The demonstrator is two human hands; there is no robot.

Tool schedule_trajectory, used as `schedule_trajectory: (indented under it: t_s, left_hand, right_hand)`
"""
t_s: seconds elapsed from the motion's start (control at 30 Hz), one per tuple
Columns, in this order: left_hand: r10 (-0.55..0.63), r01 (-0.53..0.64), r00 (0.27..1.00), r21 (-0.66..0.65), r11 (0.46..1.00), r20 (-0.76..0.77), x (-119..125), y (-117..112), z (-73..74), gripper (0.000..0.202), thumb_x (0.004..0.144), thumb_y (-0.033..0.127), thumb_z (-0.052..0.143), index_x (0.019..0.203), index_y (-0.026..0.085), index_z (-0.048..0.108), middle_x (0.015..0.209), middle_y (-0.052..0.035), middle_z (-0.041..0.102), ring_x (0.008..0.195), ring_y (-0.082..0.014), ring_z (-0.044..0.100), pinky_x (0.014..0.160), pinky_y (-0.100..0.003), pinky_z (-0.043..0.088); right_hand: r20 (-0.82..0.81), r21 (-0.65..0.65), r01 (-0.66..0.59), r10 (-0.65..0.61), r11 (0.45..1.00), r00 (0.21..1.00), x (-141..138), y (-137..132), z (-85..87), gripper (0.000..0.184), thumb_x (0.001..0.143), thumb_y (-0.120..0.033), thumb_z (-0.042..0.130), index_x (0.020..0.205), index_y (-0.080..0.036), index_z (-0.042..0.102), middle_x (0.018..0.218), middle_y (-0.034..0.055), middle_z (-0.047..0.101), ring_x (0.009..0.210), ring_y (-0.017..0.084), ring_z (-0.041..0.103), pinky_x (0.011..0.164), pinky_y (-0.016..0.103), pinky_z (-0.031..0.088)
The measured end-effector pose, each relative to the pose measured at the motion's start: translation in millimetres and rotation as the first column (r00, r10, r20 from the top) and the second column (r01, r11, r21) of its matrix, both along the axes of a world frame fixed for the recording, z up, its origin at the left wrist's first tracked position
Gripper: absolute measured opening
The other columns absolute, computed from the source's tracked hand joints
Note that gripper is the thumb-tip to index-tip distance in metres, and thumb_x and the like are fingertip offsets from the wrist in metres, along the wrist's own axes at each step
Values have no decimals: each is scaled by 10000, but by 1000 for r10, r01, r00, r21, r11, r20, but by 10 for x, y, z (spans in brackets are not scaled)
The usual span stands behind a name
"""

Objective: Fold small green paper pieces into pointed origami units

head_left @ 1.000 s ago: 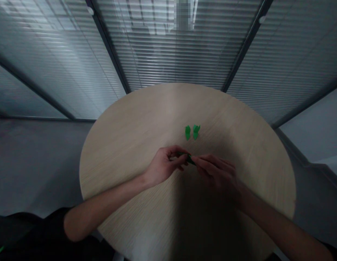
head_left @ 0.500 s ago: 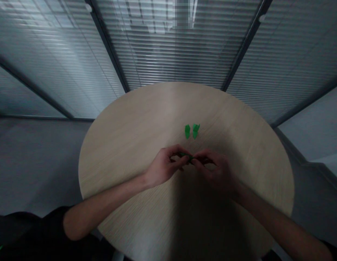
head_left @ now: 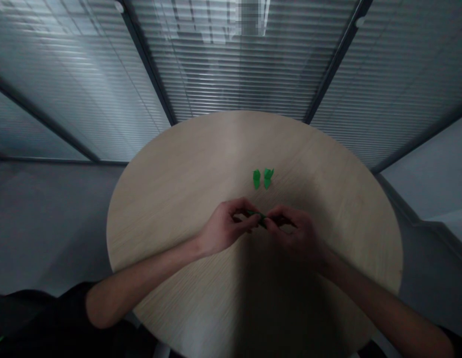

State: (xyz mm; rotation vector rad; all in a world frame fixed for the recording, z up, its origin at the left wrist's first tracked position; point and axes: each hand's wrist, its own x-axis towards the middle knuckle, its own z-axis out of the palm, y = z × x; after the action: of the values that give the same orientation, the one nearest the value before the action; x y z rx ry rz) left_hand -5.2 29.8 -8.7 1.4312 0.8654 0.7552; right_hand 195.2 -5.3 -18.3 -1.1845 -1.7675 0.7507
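Between the fingertips of both hands is a small dark green piece (head_left: 261, 217), mostly hidden; it looks thin and folded, like paper. My left hand (head_left: 231, 221) pinches it from the left with thumb and fingers. From the right, my right hand (head_left: 292, 228) grips the same piece in a pinch, in deep shadow. Just beyond the fingers, two bright green folded pieces lie side by side on the table: a narrow left piece (head_left: 257, 179) and a right piece (head_left: 268, 178) with a forked top.
A round wooden table (head_left: 171, 184) lies under my hands, its far edge close to glass panels with blinds (head_left: 238, 84). A dark shadow falls over the table's near right part. Grey floor (head_left: 59, 214) shows at the left.
Both hands stay in nearly the same place, with only a slight shift of the fingers on the green piece. The two pieces on the table have not moved.
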Motion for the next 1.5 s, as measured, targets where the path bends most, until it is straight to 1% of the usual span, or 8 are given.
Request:
schedule_trajectory:
  t_s: [0.2, 0.43, 0.63, 0.87, 1.0, 1.1, 1.27, 1.5]
  left_hand:
    - [-22, 22, 1000, -15, 1000, -6, -7, 1, -17, 217, 905, 327, 704, 943, 117, 666, 803, -47, 700, 648, -120, 654, 593, -227, 546]
    - [-52, 51, 999, 20, 998, 8, -16, -6, -18, 198, 933, 310, 683, 979, 118, 668, 811, -41, 692, 713, -134, 681, 619, -228, 577]
    - [-38, 39, 999, 48, 998, -15, -22, -12, -5, 205, 931, 318, 687, 970, 117, 677, 821, -41, 691, 715, -133, 677, 619, -228, 574]
    - [-24, 28, 999, 101, 994, -46, -28, -20, 1, 207, 928, 327, 685, 944, 121, 676, 827, -40, 687, 707, -125, 649, 605, -221, 537]
    - [-9, 16, 998, 122, 992, -62, -13, -35, 18, 193, 917, 314, 683, 912, 121, 672, 804, -34, 679, 670, -105, 615, 591, -209, 504]
    - [-9, 13, 999, 91, 996, -47, 3, -38, 9, 204, 911, 323, 684, 906, 120, 665, 780, -32, 677, 651, -103, 611, 586, -209, 497]
    - [-42, 42, 999, -9, 999, -18, 13, -31, -8, 235, 899, 346, 697, 923, 116, 655, 757, -37, 684, 621, -113, 628, 569, -221, 508]
    - [-76, 77, 997, -54, 996, 23, 2, -34, 10, 251, 896, 353, 716, 933, 111, 660, 749, -39, 688, 643, -124, 663, 598, -230, 545]
  right_hand:
    - [-27, -56, -15, 13, 998, 1000, -14, -21, 20, 144, 916, -286, 632, 840, -192, 711, 693, 9, 729, 581, 134, 669, 572, 229, 547]
    - [-59, -127, -29, 22, 992, 998, 2, -13, 26, 182, 939, -321, 619, 852, -192, 713, 713, 9, 718, 618, 135, 666, 594, 227, 538]
    - [-97, -187, -64, 46, 980, 994, 30, -14, 23, 198, 954, -349, 624, 877, -197, 724, 742, 14, 723, 639, 139, 666, 599, 232, 528]
    - [-106, -175, -68, 50, 982, 993, 5, -24, 31, 179, 940, -332, 648, 867, -190, 731, 739, 16, 733, 636, 139, 673, 601, 232, 539]
    - [-100, -113, -54, 42, 992, 994, -17, -26, 42, 152, 922, -296, 663, 832, -190, 723, 716, 5, 721, 625, 129, 670, 598, 220, 539]
    - [-98, -80, -31, 23, 996, 995, -32, -28, 49, 140, 898, -266, 668, 789, -187, 704, 690, -2, 706, 608, 124, 663, 583, 212, 535]
    - [-103, -60, -16, 10, 998, 995, -38, -35, 52, 132, 877, -240, 658, 762, -184, 692, 670, -6, 694, 585, 117, 648, 568, 207, 526]
    - [-85, -69, 2, -8, 998, 996, -40, -42, 70, 157, 870, -245, 645, 731, -178, 674, 660, -4, 663, 584, 113, 612, 562, 210, 501]
